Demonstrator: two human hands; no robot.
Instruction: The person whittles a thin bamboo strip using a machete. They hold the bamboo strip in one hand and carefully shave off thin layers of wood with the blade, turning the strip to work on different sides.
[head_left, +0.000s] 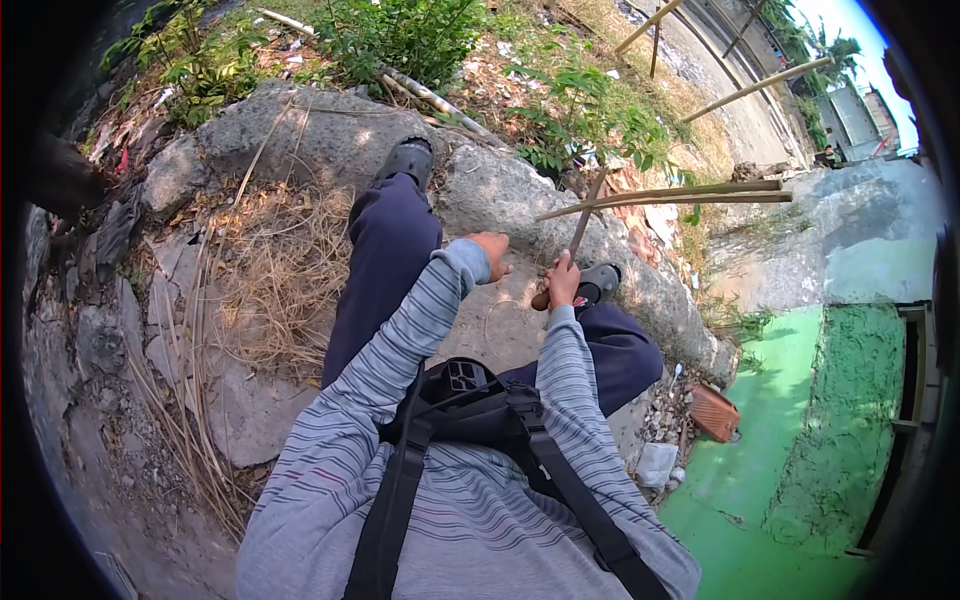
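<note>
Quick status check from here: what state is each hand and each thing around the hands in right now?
Right hand: closed around the thin brown wooden stick.
Thin brown wooden stick: gripped near its lower end, tilted up and away.
Left hand: loosely curled, holding nothing visible.
Long pale bamboo poles: lying roughly level, crossing behind the stick.
Reddish clay brick: lying tilted by the green water.
</note>
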